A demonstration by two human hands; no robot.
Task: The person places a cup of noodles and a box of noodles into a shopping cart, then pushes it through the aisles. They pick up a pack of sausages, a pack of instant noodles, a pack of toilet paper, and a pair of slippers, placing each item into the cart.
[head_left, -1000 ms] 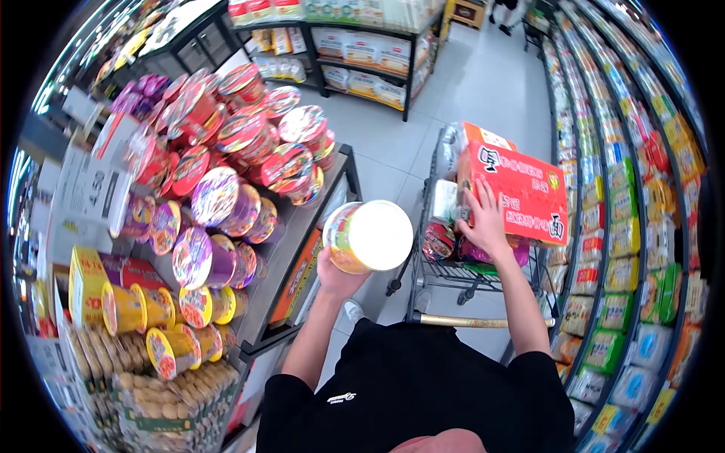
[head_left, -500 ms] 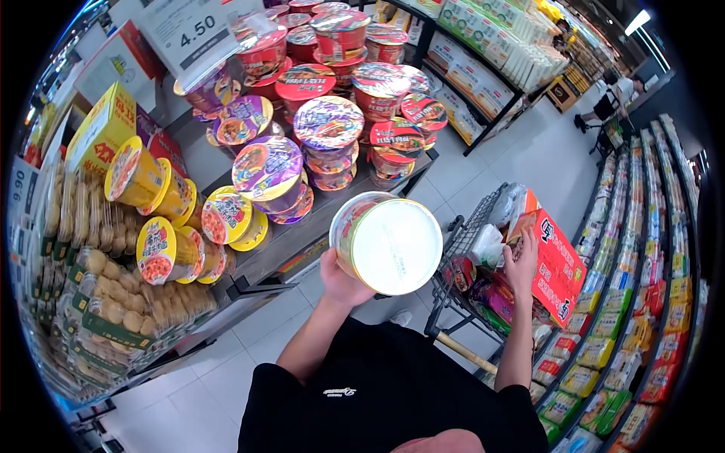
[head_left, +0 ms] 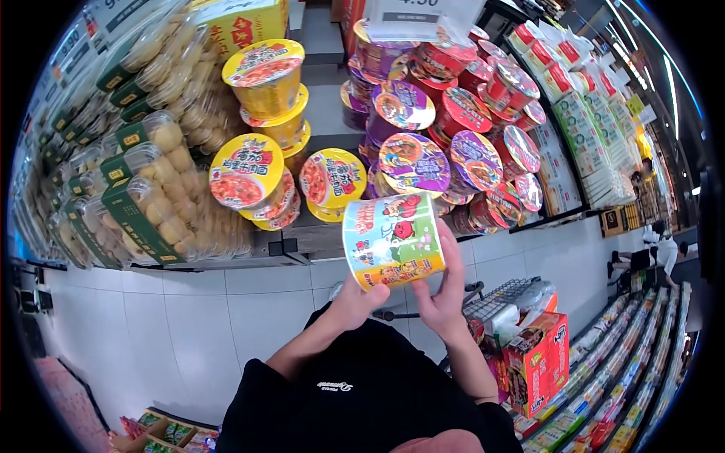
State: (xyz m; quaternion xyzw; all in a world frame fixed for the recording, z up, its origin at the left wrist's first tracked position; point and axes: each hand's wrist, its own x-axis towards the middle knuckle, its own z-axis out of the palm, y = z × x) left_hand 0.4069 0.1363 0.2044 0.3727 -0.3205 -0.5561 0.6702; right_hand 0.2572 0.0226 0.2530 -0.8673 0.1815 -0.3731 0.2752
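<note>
A large noodle tub [head_left: 394, 240] with a blue, green and yellow printed side is held in front of my chest, between both hands. My left hand [head_left: 361, 302] grips its lower left side, the thumb near the bottom edge. Around the right side curls my right hand [head_left: 444, 281], its far fingers partly hidden behind the tub. Just beyond it on the display table stand yellow-lidded noodle tubs [head_left: 333, 178], purple-lidded tubs [head_left: 414, 162] and red-lidded tubs [head_left: 462, 111], many of them stacked.
Clear packs of round food [head_left: 162, 200] fill the table's left part. At the right, a shopping cart [head_left: 502, 297] holds a red box [head_left: 538, 365] and bags. Packaged-goods shelves [head_left: 630, 362] run along the lower right. Another person [head_left: 655, 257] is farther off at the right.
The tub has turned from showing its white end to showing its printed side. My right hand has left the red box and now holds the tub. The view has swung left.
</note>
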